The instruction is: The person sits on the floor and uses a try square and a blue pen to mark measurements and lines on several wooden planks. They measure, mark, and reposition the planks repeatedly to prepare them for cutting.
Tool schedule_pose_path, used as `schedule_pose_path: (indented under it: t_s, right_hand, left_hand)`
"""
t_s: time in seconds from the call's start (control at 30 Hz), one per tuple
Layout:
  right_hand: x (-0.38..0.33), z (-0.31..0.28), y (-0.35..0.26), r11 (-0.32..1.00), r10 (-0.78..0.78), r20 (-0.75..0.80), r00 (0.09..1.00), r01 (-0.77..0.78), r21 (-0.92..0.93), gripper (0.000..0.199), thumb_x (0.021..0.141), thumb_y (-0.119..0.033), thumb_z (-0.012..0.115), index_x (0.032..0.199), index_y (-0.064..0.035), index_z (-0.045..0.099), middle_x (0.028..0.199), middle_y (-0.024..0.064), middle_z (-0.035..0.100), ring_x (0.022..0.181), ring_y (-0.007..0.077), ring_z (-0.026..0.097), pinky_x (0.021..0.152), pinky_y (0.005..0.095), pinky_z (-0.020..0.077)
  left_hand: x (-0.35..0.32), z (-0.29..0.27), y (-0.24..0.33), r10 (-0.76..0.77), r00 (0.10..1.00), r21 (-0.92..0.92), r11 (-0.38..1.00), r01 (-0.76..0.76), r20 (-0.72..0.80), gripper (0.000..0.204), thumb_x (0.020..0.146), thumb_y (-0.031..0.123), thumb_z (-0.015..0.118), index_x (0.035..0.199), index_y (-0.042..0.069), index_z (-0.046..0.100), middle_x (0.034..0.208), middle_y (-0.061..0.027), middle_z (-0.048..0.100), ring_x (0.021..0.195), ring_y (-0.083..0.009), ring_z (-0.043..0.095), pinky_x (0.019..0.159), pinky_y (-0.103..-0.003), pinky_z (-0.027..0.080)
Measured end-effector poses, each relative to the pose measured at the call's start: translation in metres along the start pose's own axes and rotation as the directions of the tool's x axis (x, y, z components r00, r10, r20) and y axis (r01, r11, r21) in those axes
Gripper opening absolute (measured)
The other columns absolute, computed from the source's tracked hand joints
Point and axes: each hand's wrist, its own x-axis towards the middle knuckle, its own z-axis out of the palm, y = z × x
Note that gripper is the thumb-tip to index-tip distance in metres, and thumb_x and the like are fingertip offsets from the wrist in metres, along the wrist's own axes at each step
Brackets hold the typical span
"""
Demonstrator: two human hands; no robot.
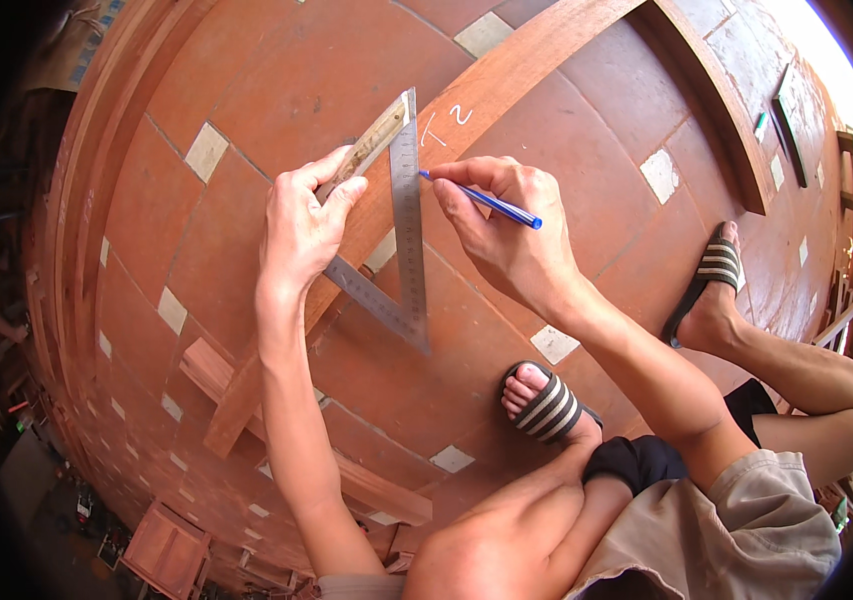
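Observation:
A long reddish wooden board (521, 62) slants across the tiled floor from upper right to lower left, with white chalk-like marks on its face. Across it lies a metal triangular square (408, 240) with a thicker stock along one side. My left hand (298, 228) grips that stock, thumb on one side and fingers on the other. Pinched between my right thumb and fingers is a blue-and-white pen (498, 205). The pen's tip meets the board right beside the square's straight graduated edge. My right hand (514, 215) is just right of the square.
A curved wooden piece (711, 110) joins the board at the upper right. Long timbers (96, 150) stand along the left. Shorter wood pieces (376, 487) lie under the board's near end. My sandalled feet (549, 405) rest close by on the right.

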Motion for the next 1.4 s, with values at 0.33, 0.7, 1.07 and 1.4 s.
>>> schedule_pose_path:
  t_s: [0.33,0.7,1.07,1.4]
  right_hand:
    - [-0.038,-0.026,0.006,0.968,0.249,0.242,0.938,-0.233,-0.092,0.022,0.098,-0.018,0.074,0.108,-0.0005,0.084,0.084,0.0232,0.078,0.077,0.0362,0.079,0.075,0.0433,0.0626]
    - [-0.018,-0.083,0.056,0.921,0.391,0.138,0.910,-0.385,-0.065,0.030,0.102,-0.026,0.074,0.114,0.0001,0.084,0.076,0.0109,0.076,0.072,0.0147,0.070,0.070,0.0341,0.0570]
    - [0.015,-0.106,0.065,0.936,0.352,0.075,0.933,-0.353,-0.004,0.029,0.104,-0.023,0.075,0.114,0.0033,0.083,0.078,0.0019,0.074,0.070,0.0058,0.061,0.064,0.0259,0.0495]
    - [0.032,-0.125,0.057,0.911,0.384,0.093,0.918,-0.394,0.123,0.029,0.106,-0.023,0.077,0.119,0.0029,0.081,0.098,0.0045,0.082,0.087,0.0068,0.069,0.077,0.0234,0.0544]
  left_hand:
    - [-0.013,-0.038,0.010,-0.125,0.992,-0.134,0.982,0.129,0.034,0.044,0.105,0.022,0.075,0.143,0.000,0.071,0.084,0.0076,0.060,0.073,-0.0011,0.057,0.065,-0.022,0.048]
    - [-0.158,-0.076,0.050,0.269,0.820,-0.255,0.861,-0.439,-0.505,0.054,0.100,0.018,0.080,0.147,-0.001,0.065,0.125,-0.0092,0.056,0.106,-0.0203,0.052,0.092,-0.037,0.048]
    - [-0.082,0.089,0.024,0.364,0.849,0.481,0.863,-0.152,-0.384,0.055,0.079,0.003,0.089,0.132,0.013,0.080,0.110,-0.0045,0.065,0.095,-0.0270,0.060,0.085,-0.044,0.050]
    - [-0.072,0.092,0.027,0.360,0.858,0.472,0.867,-0.162,-0.367,0.056,0.078,-0.001,0.088,0.132,0.009,0.080,0.106,-0.0067,0.062,0.088,-0.0266,0.054,0.082,-0.043,0.049]
